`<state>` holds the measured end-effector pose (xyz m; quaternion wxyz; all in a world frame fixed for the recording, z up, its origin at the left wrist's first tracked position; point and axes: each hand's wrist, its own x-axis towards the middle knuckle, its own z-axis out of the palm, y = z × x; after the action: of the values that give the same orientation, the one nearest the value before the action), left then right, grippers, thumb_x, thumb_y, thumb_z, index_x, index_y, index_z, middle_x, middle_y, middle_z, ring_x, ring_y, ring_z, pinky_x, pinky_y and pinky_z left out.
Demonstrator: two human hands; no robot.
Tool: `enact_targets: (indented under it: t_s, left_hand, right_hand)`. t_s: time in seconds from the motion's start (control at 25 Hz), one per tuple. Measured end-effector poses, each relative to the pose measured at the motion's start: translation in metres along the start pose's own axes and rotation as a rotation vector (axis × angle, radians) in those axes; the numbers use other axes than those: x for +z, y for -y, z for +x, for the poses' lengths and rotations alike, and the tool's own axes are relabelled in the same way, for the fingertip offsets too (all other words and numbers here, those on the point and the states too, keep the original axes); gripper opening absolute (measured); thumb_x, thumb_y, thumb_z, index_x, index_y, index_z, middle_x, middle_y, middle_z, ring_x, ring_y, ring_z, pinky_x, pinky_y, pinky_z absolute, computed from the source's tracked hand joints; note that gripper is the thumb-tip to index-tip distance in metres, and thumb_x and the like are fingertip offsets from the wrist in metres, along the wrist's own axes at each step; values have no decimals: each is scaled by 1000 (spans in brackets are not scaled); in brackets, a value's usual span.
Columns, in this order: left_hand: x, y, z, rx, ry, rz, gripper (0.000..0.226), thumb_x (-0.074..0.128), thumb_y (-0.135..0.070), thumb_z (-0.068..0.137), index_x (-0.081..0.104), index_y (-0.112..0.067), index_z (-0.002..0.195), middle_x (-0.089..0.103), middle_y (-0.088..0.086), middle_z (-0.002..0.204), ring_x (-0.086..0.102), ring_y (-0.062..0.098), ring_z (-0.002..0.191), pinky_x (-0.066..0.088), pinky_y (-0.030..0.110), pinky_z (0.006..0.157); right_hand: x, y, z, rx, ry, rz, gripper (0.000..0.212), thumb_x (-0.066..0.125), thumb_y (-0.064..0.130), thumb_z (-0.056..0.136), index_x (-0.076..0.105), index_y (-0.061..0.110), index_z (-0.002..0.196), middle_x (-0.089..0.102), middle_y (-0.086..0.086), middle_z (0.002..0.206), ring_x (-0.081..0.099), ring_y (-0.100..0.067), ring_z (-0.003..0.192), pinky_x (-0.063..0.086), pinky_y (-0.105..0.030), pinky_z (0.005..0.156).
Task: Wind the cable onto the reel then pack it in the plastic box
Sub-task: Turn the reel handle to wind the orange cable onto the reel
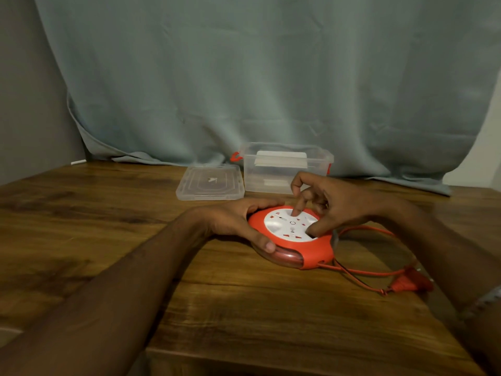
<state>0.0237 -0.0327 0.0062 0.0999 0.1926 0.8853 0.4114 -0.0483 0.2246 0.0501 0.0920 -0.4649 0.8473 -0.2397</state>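
Note:
A round orange reel with a white socket face lies flat on the wooden table. My left hand grips its left rim, thumb on the front edge. On the white face rest the forefinger and thumb of my right hand. A loose orange cable loops out to the right of the reel and ends in an orange plug. The clear plastic box stands open behind the reel, its lid flat on the table to its left.
A grey-green curtain hangs behind the table and drapes onto its back edge. The table's front edge runs close below my arms. A small white object lies at the far left by the wall.

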Motion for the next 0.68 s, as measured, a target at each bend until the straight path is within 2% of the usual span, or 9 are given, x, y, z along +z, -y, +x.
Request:
enact_targets:
  t_s: [0.08,0.2,0.32,0.44,0.52,0.68]
  left_hand:
    - [0,0,-1,-1,-6,-2,95,91,-10,79,40,-36,155,52,-33,135,56,-15,120,46,11,107]
    - [0,-1,-1,26,4,-14,89,89,-4,80,43,-39,148,56,-29,135,59,-21,114,48,7,96]
    - [2,-3,-2,36,-5,-33,86,88,-1,80,46,-39,144,59,-25,135,61,-18,114,49,8,94]
    - [2,-2,0,47,2,-43,88,89,-1,79,47,-40,145,59,-23,139,61,-12,120,50,11,97]
    - [2,-1,-1,55,6,-50,89,92,-5,77,48,-40,146,60,-22,140,61,-10,123,50,14,100]
    - [1,0,0,64,16,-37,106,94,-33,63,45,-33,156,59,-17,150,59,3,134,49,27,114]
  right_hand:
    - [4,3,0,31,-67,-53,68,97,17,67,48,29,112,79,0,98,56,-9,58,44,-23,54]
    - [12,11,0,31,-133,-146,51,97,24,64,58,27,98,77,-1,83,67,-20,69,46,-25,57]
    - [17,18,3,26,-155,-210,37,93,28,66,59,17,75,65,3,62,53,-7,54,40,-29,55]
    - [19,25,4,33,-173,-296,44,90,38,67,53,15,59,45,8,48,44,-7,49,32,-30,53]
    - [20,29,3,31,-170,-328,51,88,45,67,50,13,54,41,5,46,42,-9,47,32,-28,52]
    - [24,26,6,64,-183,-332,55,78,58,66,50,14,50,43,4,43,42,-11,45,37,-35,54]
